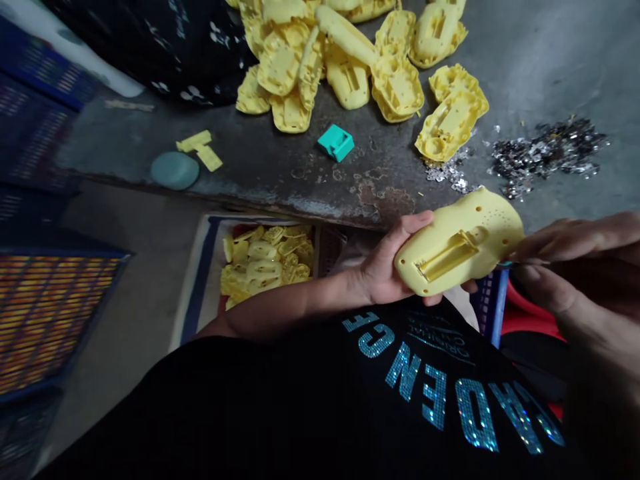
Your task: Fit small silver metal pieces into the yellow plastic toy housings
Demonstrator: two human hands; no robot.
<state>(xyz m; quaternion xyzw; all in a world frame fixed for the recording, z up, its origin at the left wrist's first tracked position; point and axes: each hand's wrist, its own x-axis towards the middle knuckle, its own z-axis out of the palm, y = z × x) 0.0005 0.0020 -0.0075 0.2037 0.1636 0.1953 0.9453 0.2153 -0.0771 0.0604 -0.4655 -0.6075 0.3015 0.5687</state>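
Note:
My left hand point(387, 263) is wrapped around a yellow plastic toy casing point(457, 243). The casing's back faces up, showing a long battery slot, screw holes and a cluster of tiny speaker holes. At its right end my right hand point(580, 267) is closed, thumb and fingers pinched together against the edge. A sliver of teal shows by those fingertips, but what they hold is too hidden to name. On the bench just beyond lie an open yellow casing half point(453, 113) and a heap of small shiny metal pieces point(547, 153).
Several yellow casing halves point(347, 73) are piled at the bench's back. Nearer lie a teal block point(337, 142), flat yellow pieces point(203, 150) and a grey-green disc point(175, 171). Below the bench edge sits a box of yellow parts point(265, 263). Stacked blue crates point(55, 320) stand left.

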